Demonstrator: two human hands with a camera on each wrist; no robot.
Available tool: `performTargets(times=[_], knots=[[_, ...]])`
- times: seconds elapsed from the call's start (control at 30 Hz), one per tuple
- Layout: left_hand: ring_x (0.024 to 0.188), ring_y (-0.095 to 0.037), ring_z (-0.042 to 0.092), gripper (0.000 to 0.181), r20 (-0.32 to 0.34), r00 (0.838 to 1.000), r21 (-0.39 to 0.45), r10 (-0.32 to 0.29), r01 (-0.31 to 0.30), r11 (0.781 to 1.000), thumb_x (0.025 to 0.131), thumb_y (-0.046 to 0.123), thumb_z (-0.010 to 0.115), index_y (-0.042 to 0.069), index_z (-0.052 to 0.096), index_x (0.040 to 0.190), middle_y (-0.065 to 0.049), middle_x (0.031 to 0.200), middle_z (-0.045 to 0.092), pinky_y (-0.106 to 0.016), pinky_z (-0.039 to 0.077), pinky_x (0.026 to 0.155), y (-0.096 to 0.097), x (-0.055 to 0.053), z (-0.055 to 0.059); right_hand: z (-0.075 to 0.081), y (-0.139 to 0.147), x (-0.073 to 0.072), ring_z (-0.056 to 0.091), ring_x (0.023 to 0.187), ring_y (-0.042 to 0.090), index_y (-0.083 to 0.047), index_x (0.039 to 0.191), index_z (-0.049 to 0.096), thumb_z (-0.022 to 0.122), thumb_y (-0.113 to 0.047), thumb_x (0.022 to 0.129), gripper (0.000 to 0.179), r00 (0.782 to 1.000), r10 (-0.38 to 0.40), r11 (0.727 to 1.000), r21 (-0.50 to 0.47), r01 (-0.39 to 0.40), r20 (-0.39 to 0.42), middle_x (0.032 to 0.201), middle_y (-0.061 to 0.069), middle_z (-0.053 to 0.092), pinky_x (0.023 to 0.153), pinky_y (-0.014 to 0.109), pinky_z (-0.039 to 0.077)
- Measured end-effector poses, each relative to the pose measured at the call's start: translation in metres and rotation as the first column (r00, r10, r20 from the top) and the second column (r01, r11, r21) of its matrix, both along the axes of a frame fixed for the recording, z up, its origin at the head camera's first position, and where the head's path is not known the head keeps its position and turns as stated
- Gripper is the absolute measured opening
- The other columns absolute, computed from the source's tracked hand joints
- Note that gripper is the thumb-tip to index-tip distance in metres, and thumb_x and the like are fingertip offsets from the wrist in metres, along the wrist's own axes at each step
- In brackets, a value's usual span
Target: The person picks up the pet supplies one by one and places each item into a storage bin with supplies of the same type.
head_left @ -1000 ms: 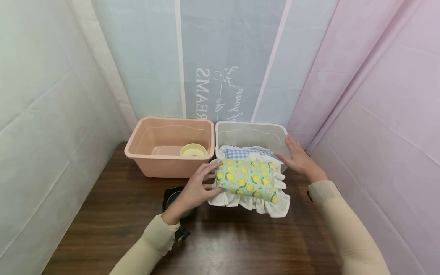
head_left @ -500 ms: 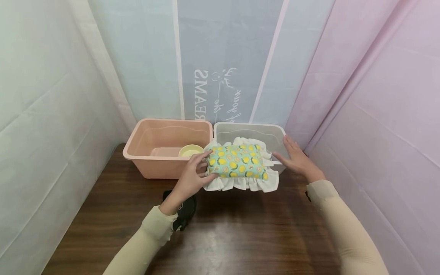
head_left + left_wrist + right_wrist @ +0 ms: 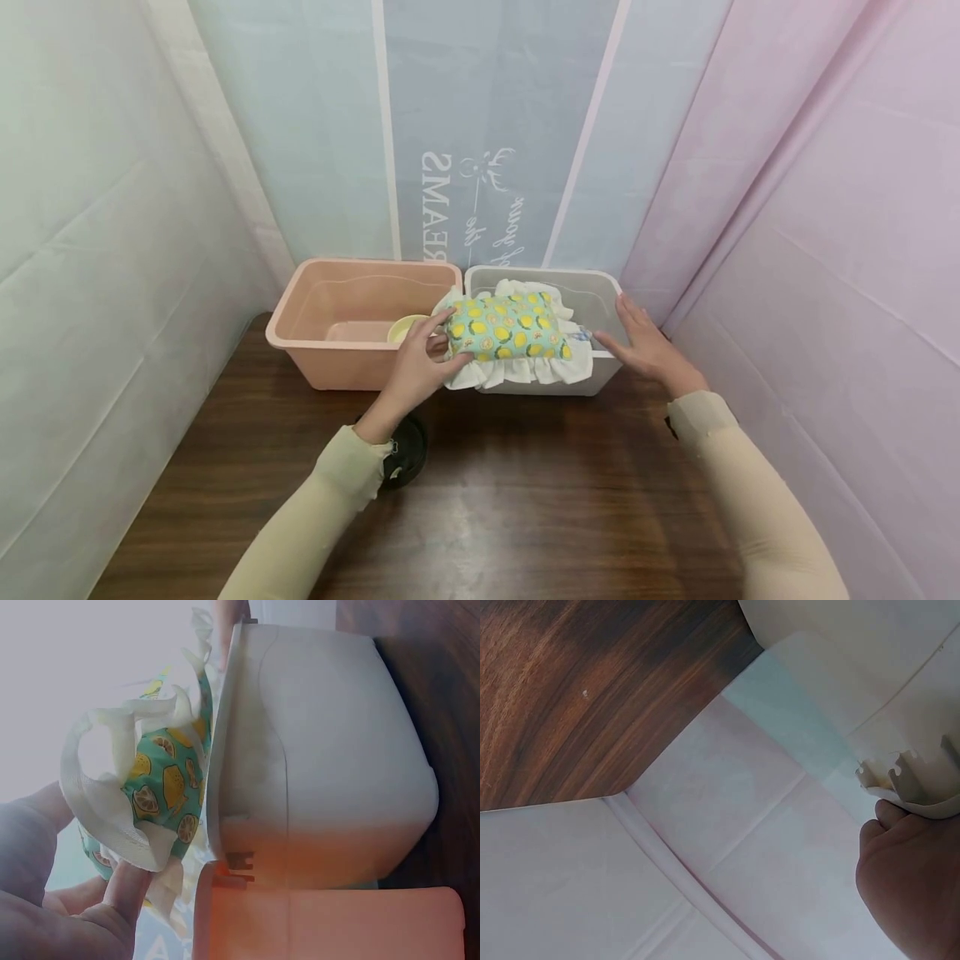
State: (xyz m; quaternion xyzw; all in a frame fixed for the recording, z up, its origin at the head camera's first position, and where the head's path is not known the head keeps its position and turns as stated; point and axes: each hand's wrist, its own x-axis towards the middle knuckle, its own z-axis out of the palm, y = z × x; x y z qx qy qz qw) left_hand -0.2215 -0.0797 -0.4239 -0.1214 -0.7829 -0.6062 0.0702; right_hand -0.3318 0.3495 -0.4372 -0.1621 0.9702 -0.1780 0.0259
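My left hand (image 3: 420,367) holds a small cushion (image 3: 506,329) by its left edge, with thumb and fingers on the white ruffle. The cushion is green with a lemon print. It is over the front rim of the white bin (image 3: 551,383); in the left wrist view the cushion (image 3: 172,780) hangs beside the bin's open top. Beneath it, a bit of blue checked cloth (image 3: 582,333) shows inside the bin. At the bin's right front corner, my right hand (image 3: 648,350) rests on the rim with its fingers straight and its thumb spread.
A pink bin (image 3: 352,362) stands directly left of the white one, with a yellow round dish (image 3: 405,327) in it. A dark round object (image 3: 405,454) sits on the wooden table (image 3: 487,517), partly hidden by my left wrist. Fabric curtains (image 3: 495,100) enclose the table.
My left hand has carried the cushion away from me and slightly left, from in front of the white bin to over it. The checked cloth inside is now mostly covered. My right hand stays at the rim.
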Motion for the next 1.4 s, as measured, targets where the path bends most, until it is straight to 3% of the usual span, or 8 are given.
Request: performTargets(times=[0.5,0.9,1.4], knots=[[0.135,-0.037,0.060,0.078,0.070,0.997,0.033,0.012,-0.014,0.999,0.093,0.015,0.086,0.013,0.050,0.162,-0.018,0.153,0.042,-0.042,0.056,0.109,0.006,-0.023,0.004,0.000,0.000,0.000,-0.008,0.165,0.040,-0.007,0.172,-0.004,0.044,-0.068,0.108,0.101,1.000,0.005,1.000,-0.010,-0.005,0.002,0.180,0.016,-0.007,0.131,0.065,0.003],[0.135,-0.037,0.062,0.079,0.034,0.999,-0.064,0.001,0.002,0.998,0.093,0.020,0.087,0.013,0.049,0.162,-0.019,0.155,0.044,-0.044,0.055,0.109,0.013,-0.037,0.006,0.001,0.000,-0.001,-0.008,0.165,0.041,-0.008,0.172,-0.006,0.042,-0.066,0.109,0.098,1.000,0.007,1.000,0.009,-0.007,0.015,0.180,0.013,-0.011,0.130,0.066,0.004],[0.136,-0.039,0.061,0.079,0.034,0.999,-0.122,0.005,-0.001,0.992,0.095,0.025,0.086,0.015,0.048,0.163,-0.020,0.158,0.043,-0.046,0.055,0.109,0.022,-0.056,0.008,0.002,-0.001,0.002,-0.006,0.166,0.040,-0.006,0.172,-0.001,0.044,-0.067,0.108,0.100,1.000,0.003,1.000,-0.009,-0.003,0.005,0.180,0.016,-0.005,0.130,0.066,0.005]])
